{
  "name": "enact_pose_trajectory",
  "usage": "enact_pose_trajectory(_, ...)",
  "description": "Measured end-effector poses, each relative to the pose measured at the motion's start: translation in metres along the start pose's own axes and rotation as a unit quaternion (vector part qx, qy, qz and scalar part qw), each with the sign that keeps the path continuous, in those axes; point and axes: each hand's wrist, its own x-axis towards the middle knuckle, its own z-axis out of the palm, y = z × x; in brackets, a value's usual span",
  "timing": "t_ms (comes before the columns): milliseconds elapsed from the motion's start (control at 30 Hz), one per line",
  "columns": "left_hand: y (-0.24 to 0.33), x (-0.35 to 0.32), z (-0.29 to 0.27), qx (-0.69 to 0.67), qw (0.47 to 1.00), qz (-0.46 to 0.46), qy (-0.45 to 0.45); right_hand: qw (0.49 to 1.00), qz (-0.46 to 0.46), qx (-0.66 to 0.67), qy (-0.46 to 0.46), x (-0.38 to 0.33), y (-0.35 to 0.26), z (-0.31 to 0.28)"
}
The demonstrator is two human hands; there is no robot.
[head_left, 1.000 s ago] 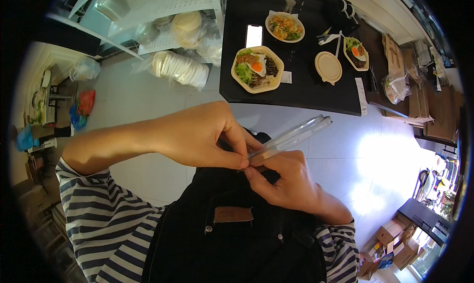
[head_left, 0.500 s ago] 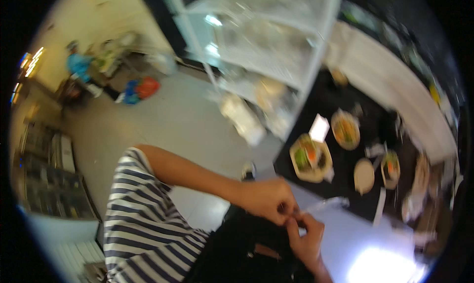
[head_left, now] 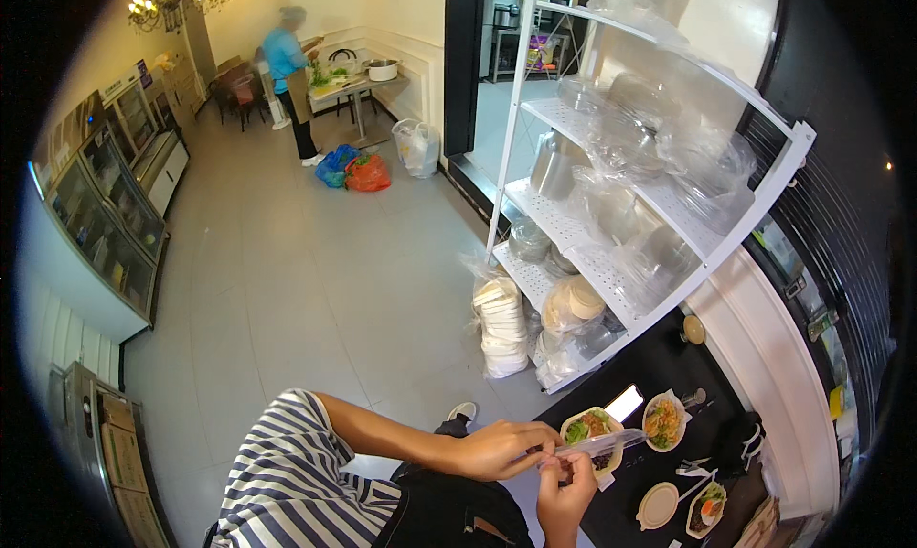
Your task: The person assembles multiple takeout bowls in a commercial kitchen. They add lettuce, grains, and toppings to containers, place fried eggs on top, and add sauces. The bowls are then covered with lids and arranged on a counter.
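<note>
Left hand [head_left: 499, 450] and right hand [head_left: 565, 481] each pinch one clear wrapped utensil packet [head_left: 597, 445]; three food bowls [head_left: 589, 431] nearby.

A slim clear-plastic sleeve of utensils [head_left: 600, 444] (contents too small to tell) lies nearly level, pinched at its near end.

The black bench [head_left: 659, 376] carries three food bowls [head_left: 664, 421], a round lid [head_left: 657, 506] and a phone [head_left: 625, 402].

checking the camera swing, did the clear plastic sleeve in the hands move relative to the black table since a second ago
Cannot tell. The clear plastic sleeve is still pinched by the left hand and right hand beside the black table; the head turned, so the whole view shifted.
</note>
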Motion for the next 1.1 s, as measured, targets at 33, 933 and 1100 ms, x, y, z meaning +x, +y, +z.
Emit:
enact_pose_trajectory(33, 0.002, 0.000, 0.001, 0.015, 1.000, -0.009, 0.022, 0.999, -0.018, -0.036, 0.000, 0.007, -0.006, 0.003)
enact_pose_trajectory(933, -0.221, -0.037, -0.298, -0.270, 0.788, -0.262, 0.488, 0.965, -0.160, 0.031, 0.207, 0.385, -0.055, 0.004)
enact_pose_trajectory(1100, -0.225, 0.018, -0.268, -0.304, 0.810, -0.301, 0.401, 0.723, -0.406, -0.518, 0.212, 0.527, -0.062, 0.005)
